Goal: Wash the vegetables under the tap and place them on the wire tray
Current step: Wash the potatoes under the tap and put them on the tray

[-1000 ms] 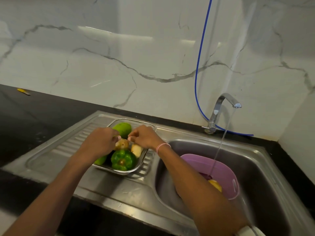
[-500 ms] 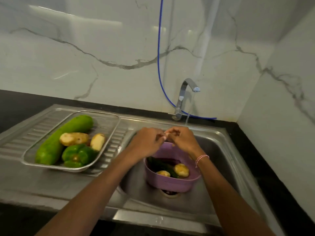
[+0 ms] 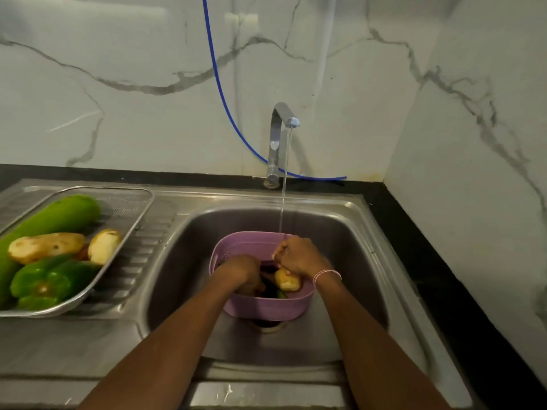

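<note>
- Standing at a stainless steel sink (image 3: 349, 232) set in a black counter (image 3: 444, 261), looking down at both bare arms.
- Left hand (image 3: 241, 270) plunged into a round lilac plastic basket (image 3: 266, 307) sitting over the drain of the basin; fingers hidden among the contents, so cannot tell what they hold, if anything.
- Right hand (image 3: 299, 255) over the basket's far rim with fingers curled, directly under the thin water stream (image 3: 283, 202) from the curved chrome tap (image 3: 276, 137) — cannot tell whether anything is pinched inside the fist.
- Yellowish potato (image 3: 287, 282) just beneath the right palm, inside the basket, beside something dark green.
- Pink-and-white thread bracelet (image 3: 327, 273) on the right wrist.
- On the ribbed drainboard to the left, a rectangular metal wire tray (image 3: 130, 202) — already holding a long pale-green gourd (image 3: 56, 216), two tan potatoes (image 3: 44, 247) lying side by side, and a glossy green bell pepper (image 3: 47, 282) nearest the front edge.
- Thin blue hose (image 3: 219, 84) down the white marble wall (image 3: 118, 69), curving behind the tap.
</note>
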`<state>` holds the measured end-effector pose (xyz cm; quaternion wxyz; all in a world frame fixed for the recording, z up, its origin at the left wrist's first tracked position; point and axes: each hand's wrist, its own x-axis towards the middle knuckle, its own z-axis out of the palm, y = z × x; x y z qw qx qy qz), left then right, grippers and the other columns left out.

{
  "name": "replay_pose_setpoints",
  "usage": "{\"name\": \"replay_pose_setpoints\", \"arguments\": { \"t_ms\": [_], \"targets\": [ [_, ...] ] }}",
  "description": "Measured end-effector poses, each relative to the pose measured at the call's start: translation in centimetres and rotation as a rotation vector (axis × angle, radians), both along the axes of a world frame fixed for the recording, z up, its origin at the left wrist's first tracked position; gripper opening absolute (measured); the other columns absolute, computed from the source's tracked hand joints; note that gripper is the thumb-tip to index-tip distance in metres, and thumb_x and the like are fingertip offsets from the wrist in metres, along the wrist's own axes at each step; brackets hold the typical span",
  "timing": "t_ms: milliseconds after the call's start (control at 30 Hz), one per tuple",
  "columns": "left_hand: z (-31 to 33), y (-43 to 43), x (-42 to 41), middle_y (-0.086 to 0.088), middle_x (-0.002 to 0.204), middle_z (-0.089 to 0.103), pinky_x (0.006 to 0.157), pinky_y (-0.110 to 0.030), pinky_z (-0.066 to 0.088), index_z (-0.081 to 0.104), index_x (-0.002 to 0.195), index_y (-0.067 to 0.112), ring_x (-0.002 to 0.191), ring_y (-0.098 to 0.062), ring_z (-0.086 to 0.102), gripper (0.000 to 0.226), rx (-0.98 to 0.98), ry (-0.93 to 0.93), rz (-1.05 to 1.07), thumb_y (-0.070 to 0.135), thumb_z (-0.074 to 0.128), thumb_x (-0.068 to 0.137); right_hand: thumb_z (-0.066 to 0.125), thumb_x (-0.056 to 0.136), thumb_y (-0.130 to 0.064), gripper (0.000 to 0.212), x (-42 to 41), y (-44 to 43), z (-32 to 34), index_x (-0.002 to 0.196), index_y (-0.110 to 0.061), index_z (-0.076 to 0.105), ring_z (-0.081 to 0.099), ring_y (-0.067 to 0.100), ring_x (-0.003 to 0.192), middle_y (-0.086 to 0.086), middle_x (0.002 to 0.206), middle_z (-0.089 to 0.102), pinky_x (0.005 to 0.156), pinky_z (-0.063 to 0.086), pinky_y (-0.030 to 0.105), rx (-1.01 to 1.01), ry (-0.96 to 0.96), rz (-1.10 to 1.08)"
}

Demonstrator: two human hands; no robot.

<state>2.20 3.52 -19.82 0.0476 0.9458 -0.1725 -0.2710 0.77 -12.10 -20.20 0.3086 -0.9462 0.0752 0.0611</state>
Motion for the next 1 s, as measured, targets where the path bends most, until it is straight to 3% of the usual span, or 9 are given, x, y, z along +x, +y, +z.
{"name": "replay_pose_setpoints", "arguments": {
  "t_ms": [100,200,300,400,533,600,733,833,1000],
  "targets": [
    [-0.2,1.4,1.9,-0.012,0.099,0.068,0.065,-0.034,0.064,0.062,0.119,0.004,0.081,-0.027,0.071,0.032,-0.509,0.189,0.361,0.031,0.058,0.103,0.068,0.096,-0.023,0.019,0.3,-0.5,-0.2,0.084,-0.016,0.080,0.074,0.027,0.087,0.006,0.089,0.079,0.091,0.062,0.048,0.119,-0.039,-0.074],
    [0.7,1.8,2.2,-0.023,0.105,0.075,0.078,-0.040,0.065,0.062,0.124,-0.003,0.093,-0.035,0.076,0.034,-1.093,0.431,0.599,0.024,0.052,0.107,0.061,0.103,-0.042,0.034,0.3,-0.7,0.3,0.101,-0.011,0.077,0.073,0.026,0.083,0.010,0.095,0.077,0.081,0.065,0.050,0.425,-0.046,-0.160],
    [2.1,0.7,1.9,-0.021,0.108,0.075,0.085,-0.039,0.064,0.065,0.116,0.001,0.101,-0.030,0.075,0.029,-1.393,0.492,0.657,0.023,0.049,0.109,0.060,0.104,-0.046,0.034,0.1,-0.3,1.1,0.123,-0.018,0.069,0.077,0.027,0.085,0.014,0.105,0.076,0.072,0.066,0.037,0.811,0.053,-0.127],
    [2.0,-0.5,2.3,-0.022,0.119,0.069,0.088,-0.039,0.063,0.061,0.123,0.001,0.103,-0.028,0.072,0.024,-1.559,0.525,0.647,0.007,0.044,0.109,0.069,0.101,-0.032,0.028,0.8,-0.4,0.8,0.128,-0.025,0.066,0.069,0.015,0.072,0.010,0.107,0.073,0.061,0.060,0.028,0.964,-0.075,-0.090],
    [1.5,-1.6,2.4,-0.021,0.119,0.071,0.080,-0.031,0.063,0.056,0.136,0.009,0.098,-0.026,0.074,0.030,-1.533,0.362,0.473,0.006,0.044,0.108,0.061,0.105,-0.031,0.021,1.6,-0.3,0.7,0.125,-0.029,0.064,0.069,0.014,0.086,0.010,0.116,0.073,0.059,0.055,0.021,0.864,-0.248,-0.186],
    [1.4,-1.7,2.1,-0.019,0.118,0.071,0.076,-0.028,0.061,0.055,0.140,0.013,0.093,-0.024,0.072,0.034,-1.440,0.238,0.372,0.008,0.047,0.107,0.055,0.107,-0.032,0.017,1.8,0.2,0.5,0.123,-0.027,0.060,0.068,0.018,0.099,0.008,0.118,0.069,0.075,0.060,0.028,0.825,-0.311,-0.276],
    [1.1,-1.5,2.1,-0.020,0.120,0.069,0.077,-0.031,0.062,0.057,0.142,0.017,0.091,-0.030,0.068,0.043,-1.340,0.148,0.217,0.005,0.059,0.101,0.052,0.106,-0.045,0.023,2.2,0.3,0.1,0.107,-0.024,0.062,0.066,0.023,0.099,0.006,0.107,0.069,0.087,0.057,0.041,0.760,-0.377,-0.505],
    [0.9,-1.6,2.0,-0.010,0.120,0.072,0.091,-0.040,0.061,0.061,0.139,0.019,0.108,-0.032,0.071,0.041,-1.259,0.130,0.206,0.007,0.061,0.100,0.051,0.105,-0.048,0.027,2.2,0.0,-0.6,0.097,-0.026,0.064,0.070,0.028,0.099,0.009,0.104,0.072,0.095,0.059,0.051,0.796,-0.299,-0.581],
    [0.3,-1.5,2.9,-0.002,0.119,0.074,0.103,-0.046,0.055,0.068,0.130,0.023,0.114,-0.021,0.069,0.034,-1.239,-0.002,0.328,0.009,0.062,0.100,0.052,0.109,-0.037,0.026,2.2,0.1,-0.1,0.122,-0.018,0.065,0.074,0.035,0.103,0.023,0.114,0.074,0.094,0.061,0.054,1.140,-0.066,-0.428]
  ]
}}
